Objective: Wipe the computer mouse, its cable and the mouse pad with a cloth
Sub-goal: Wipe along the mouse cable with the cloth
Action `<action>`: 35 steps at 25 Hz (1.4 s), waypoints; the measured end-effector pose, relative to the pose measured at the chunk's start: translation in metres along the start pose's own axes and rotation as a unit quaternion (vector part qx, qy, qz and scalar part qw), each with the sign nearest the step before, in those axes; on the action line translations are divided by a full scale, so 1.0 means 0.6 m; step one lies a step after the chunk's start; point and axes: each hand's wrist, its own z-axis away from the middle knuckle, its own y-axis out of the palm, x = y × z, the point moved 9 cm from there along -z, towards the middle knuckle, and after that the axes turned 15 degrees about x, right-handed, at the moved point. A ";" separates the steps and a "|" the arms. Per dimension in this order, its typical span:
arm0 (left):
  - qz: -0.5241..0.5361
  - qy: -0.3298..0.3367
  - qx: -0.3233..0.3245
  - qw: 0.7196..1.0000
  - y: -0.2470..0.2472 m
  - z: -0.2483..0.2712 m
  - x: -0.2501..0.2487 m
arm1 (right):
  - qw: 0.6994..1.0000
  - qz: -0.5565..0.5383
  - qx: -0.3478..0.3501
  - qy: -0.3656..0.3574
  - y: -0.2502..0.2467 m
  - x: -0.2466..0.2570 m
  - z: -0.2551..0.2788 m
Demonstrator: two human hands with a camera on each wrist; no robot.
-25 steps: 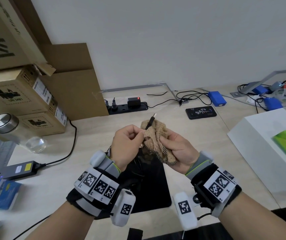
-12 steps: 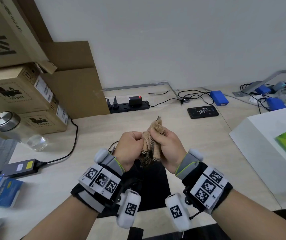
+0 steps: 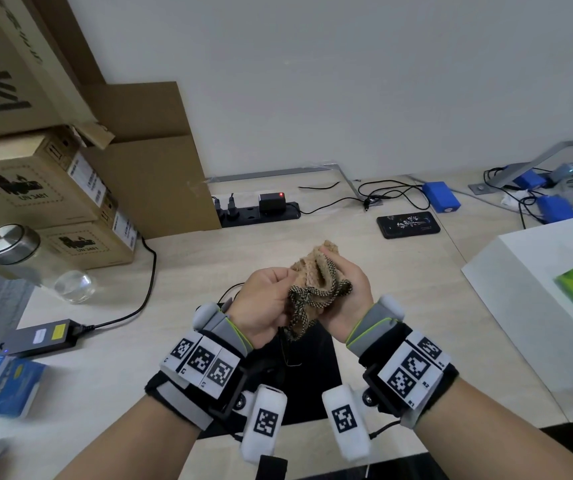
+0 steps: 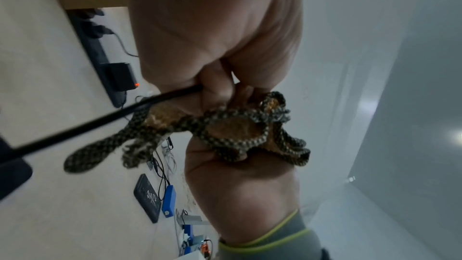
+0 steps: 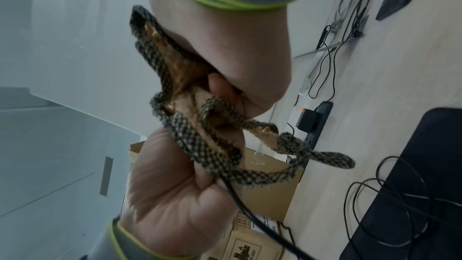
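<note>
- My right hand (image 3: 345,299) is curled around the bunched tan cloth (image 3: 316,275), whose dark checked trim hangs out below my palm.
- My left hand (image 3: 264,306) sits close against the cloth, and its fingers pinch the black mouse cable (image 4: 100,122) just where the cable runs into the fabric.
- Both of my hands are raised above the desk (image 3: 181,271), touching each other around the cloth.
- From my left hand the cable drops down toward the black mouse pad (image 3: 312,375), which lies flat on the desk under my wrists; loops of cable rest on it.
- I cannot see the mouse itself.
- Farther back on the desk are a black power strip (image 3: 260,213) by the wall and a dark phone (image 3: 408,225) lying to its right.
</note>
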 end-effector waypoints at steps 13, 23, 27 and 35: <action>0.058 0.061 -0.007 0.996 -0.010 0.011 -0.033 | 0.993 -0.015 0.110 0.028 -0.014 0.067 0.011; 0.008 0.073 -0.029 0.997 0.004 0.004 -0.038 | 0.986 -0.033 0.164 0.017 0.026 0.030 0.028; -0.092 0.093 -0.075 0.988 0.010 0.005 -0.035 | 0.986 0.120 0.107 -0.047 0.026 0.032 0.029; -0.171 0.073 -0.059 0.981 0.016 -0.001 -0.014 | 0.970 0.217 -0.079 -0.070 -0.019 0.057 0.004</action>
